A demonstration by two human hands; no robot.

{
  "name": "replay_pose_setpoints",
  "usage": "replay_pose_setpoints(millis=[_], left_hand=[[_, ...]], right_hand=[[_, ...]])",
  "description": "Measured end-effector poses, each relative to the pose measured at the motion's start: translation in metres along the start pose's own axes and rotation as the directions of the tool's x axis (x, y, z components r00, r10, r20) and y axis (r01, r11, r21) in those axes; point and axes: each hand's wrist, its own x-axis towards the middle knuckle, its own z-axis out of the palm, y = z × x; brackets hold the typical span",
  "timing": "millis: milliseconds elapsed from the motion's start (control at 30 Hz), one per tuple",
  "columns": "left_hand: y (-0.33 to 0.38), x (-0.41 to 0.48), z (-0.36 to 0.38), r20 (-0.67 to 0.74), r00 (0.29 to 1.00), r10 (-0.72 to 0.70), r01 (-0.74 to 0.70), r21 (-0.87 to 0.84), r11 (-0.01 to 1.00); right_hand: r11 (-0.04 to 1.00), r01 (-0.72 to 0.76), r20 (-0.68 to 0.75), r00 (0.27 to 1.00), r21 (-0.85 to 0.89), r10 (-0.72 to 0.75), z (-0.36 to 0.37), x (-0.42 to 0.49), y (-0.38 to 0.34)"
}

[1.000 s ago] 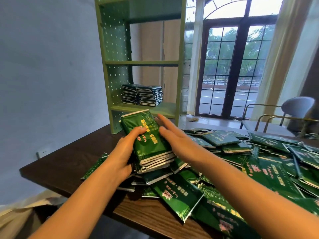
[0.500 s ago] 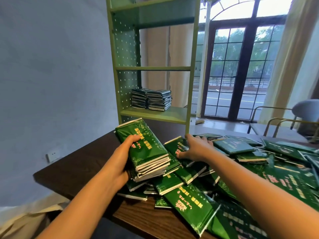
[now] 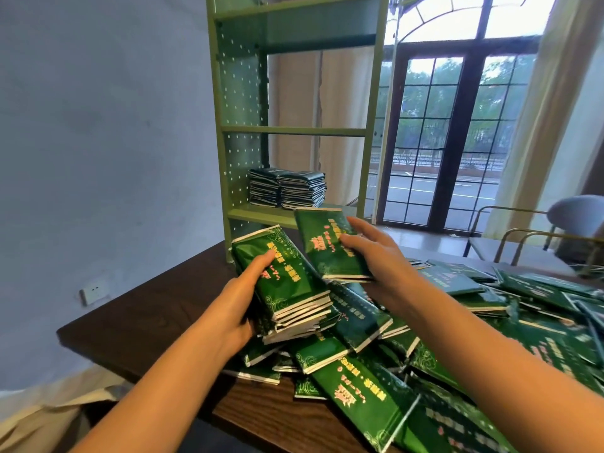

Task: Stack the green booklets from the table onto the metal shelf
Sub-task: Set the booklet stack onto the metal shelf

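While the left hand [image 3: 235, 302] grips a tilted stack of green booklets [image 3: 287, 286] over the loose booklets [image 3: 457, 354] heaped on the tabletop [image 3: 157, 315], the right hand [image 3: 376, 253] clasps a single booklet [image 3: 327, 246] in its fingers [image 3: 362, 227] just beside it. Two stacks [image 3: 287, 191] sit on the metal shelf [image 3: 261, 215].

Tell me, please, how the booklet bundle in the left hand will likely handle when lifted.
The bundle probably feels fairly stiff, being several booklets thick. Its covers look glossy and its lower edges are fanned, so booklets may slide apart in the left hand.
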Motion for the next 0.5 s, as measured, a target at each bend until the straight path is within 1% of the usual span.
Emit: replay_pose_setpoints(millis=[67, 167, 300, 367, 400, 433, 500], left_hand=[[0.001, -0.001, -0.002, 0.025, 1.0, 0.018, -0.017, -0.018, 1.0], [0.004, 0.002, -0.006, 0.039, 0.999, 0.035, -0.034, -0.035, 0.999], [0.011, 0.004, -0.027, 0.023, 0.998, 0.059, -0.059, -0.04, 0.997], [0.017, 0.006, -0.041, -0.006, 0.997, 0.081, -0.082, -0.043, 0.996], [0.02, 0.007, -0.05, -0.022, 0.995, 0.098, -0.099, -0.038, 0.994], [0.024, 0.009, -0.059, -0.039, 0.992, 0.12, -0.121, -0.031, 0.992], [0.031, 0.015, -0.076, -0.087, 0.98, 0.181, -0.182, 0.005, 0.983]], right_hand=[[0.999, -0.016, 0.079, 0.997, -0.047, 0.02, 0.012, 0.0, 0.009], [0.971, 0.086, 0.156, 0.986, -0.222, -0.052, 0.035, -0.003, 0.025], [0.885, 0.202, 0.182, 0.974, -0.42, -0.136, 0.069, 0.009, 0.048], [0.834, 0.246, 0.232, 0.962, -0.493, -0.146, 0.083, 0.018, 0.057], [0.841, 0.244, 0.268, 0.956, -0.483, -0.123, 0.09, 0.025, 0.061], [0.866, 0.211, 0.293, 0.953, -0.453, -0.079, 0.097, 0.03, 0.064], [0.933, 0.083, 0.352, 0.935, -0.351, 0.049, 0.113, 0.038, 0.064]])
